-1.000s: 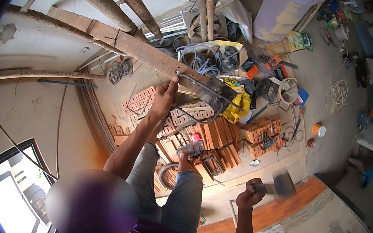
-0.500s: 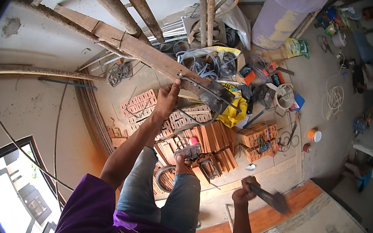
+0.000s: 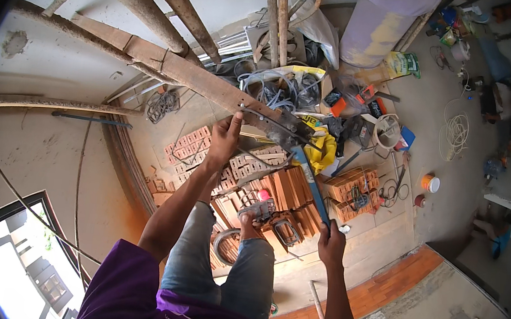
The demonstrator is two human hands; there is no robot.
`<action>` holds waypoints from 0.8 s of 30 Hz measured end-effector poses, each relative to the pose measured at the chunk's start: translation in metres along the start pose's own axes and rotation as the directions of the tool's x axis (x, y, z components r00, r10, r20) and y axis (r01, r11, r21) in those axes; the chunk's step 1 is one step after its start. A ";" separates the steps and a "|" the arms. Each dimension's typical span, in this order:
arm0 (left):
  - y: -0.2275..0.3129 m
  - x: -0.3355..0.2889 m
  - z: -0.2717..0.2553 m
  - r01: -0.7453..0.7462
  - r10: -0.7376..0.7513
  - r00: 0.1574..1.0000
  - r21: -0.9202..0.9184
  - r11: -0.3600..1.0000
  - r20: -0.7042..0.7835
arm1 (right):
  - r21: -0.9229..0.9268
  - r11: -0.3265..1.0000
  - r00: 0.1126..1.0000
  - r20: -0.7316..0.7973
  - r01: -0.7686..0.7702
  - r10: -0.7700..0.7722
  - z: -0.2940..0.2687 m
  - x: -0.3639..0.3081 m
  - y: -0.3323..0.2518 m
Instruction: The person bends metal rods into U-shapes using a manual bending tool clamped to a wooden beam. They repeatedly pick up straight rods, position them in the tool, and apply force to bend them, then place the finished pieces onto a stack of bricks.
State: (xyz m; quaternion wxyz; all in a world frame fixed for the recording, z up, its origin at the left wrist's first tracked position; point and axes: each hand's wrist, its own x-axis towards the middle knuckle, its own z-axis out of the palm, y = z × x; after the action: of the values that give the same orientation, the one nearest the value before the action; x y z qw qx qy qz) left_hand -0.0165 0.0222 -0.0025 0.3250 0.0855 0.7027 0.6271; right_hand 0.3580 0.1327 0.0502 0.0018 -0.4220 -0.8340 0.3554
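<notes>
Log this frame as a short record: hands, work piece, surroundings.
left hand: at the lower edge of a wooden plank, thumb by one end of a thin metal rod; grip on it unclear
right hand: closed on the blue handle of a hammer
hammer: head end up at the plank's dark end; contact unclear
rod: lies along the plank's dark end
floor: brick stack, yellow bag, coiled white cable
upper left: rusty poles

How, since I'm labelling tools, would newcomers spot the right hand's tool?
Find the wooden plank slanting across the upper middle. From its lower right end, look down to the right hand. The tool there shows a straight blue handle, unlike the crumpled yellow bag alongside.
</notes>
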 end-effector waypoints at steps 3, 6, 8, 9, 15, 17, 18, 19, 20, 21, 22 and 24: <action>0.007 0.010 0.004 0.047 -0.048 0.999 -0.044 0.998 -0.017 | 0.121 0.993 1.000 -0.013 -0.016 0.017 -0.004 -0.012 -0.005; 0.006 0.004 0.007 0.158 -0.158 0.987 -0.134 0.978 0.008 | 0.382 0.909 0.986 0.034 -0.166 0.166 -0.030 -0.027 -0.020; -0.003 0.004 0.000 0.218 -0.226 0.974 -0.218 0.951 -0.010 | 0.448 0.890 0.996 0.030 -0.086 0.081 -0.056 -0.017 -0.043; -0.005 0.003 -0.003 0.222 -0.229 0.973 -0.262 0.939 0.005 | 0.421 0.903 0.996 0.039 -0.088 0.078 -0.064 -0.007 -0.048; 0.005 0.003 -0.007 0.336 -0.321 0.941 -0.383 0.860 0.104 | 0.219 0.962 0.984 -0.038 -0.162 0.174 -0.105 0.056 -0.024; 0.005 0.004 -0.006 0.358 -0.340 0.933 -0.400 0.844 0.117 | 0.142 0.983 0.985 -0.117 -0.113 0.130 -0.118 0.077 -0.037; 0.006 0.004 -0.006 0.364 -0.344 0.931 -0.404 0.839 0.124 | 0.122 0.991 0.989 -0.125 -0.058 0.073 -0.121 0.086 -0.028; 0.006 0.004 -0.005 0.369 -0.347 0.929 -0.408 0.835 0.131 | 0.052 0.999 0.990 -0.138 0.005 0.002 -0.126 0.093 -0.018; 0.005 0.004 -0.007 0.359 -0.335 0.933 -0.420 0.833 0.131 | -0.014 0.997 0.987 -0.143 0.071 -0.073 -0.128 0.102 -0.016; 0.004 0.004 -0.008 0.348 -0.324 0.937 -0.432 0.832 0.132 | -0.052 0.993 0.989 -0.103 0.102 -0.107 -0.134 0.112 -0.017; 0.003 0.004 -0.008 0.338 -0.312 0.941 -0.443 0.830 0.133 | -0.137 0.976 0.978 -0.094 0.172 -0.185 -0.137 0.124 -0.018; 0.005 0.004 -0.006 0.329 -0.294 0.944 -0.438 0.837 0.148 | -0.310 0.903 0.941 -0.064 0.298 -0.333 -0.147 0.147 -0.018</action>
State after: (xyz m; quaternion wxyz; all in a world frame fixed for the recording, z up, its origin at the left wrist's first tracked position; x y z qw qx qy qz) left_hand -0.0246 0.0204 0.0011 0.4597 -0.0855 0.5273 0.7094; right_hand 0.2955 0.3164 0.1271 0.0442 -0.2964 -0.9335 0.1966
